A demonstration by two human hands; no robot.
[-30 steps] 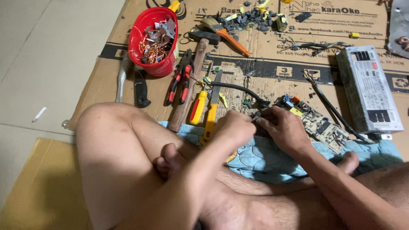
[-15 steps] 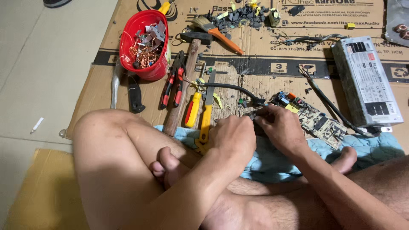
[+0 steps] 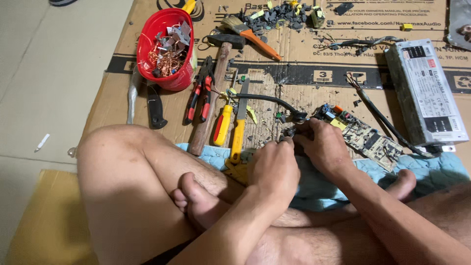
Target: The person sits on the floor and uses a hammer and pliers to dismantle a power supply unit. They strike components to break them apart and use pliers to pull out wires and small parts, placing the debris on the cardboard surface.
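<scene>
Both hands point(image 3: 294, 157) stayed bent over, apparently gripping circuit board point(image 3: 365, 140).

Whatever the left hand point(image 3: 273, 169) and right hand point(image 3: 321, 147) pinch between them is covered by the fingers; I cannot tell what it is. The right hand also hides the near end of the circuit board point(image 3: 363, 137). The grey metal piece point(image 3: 459, 22) at the top right is cut off by the edge.

Pale tiled floor point(image 3: 44, 73), evenly lit. Flattened printed cardboard sheet point(image 3: 304, 73) spread over it; plain yellow-brown cardboard piece point(image 3: 44, 221) at the near-left corner.
</scene>
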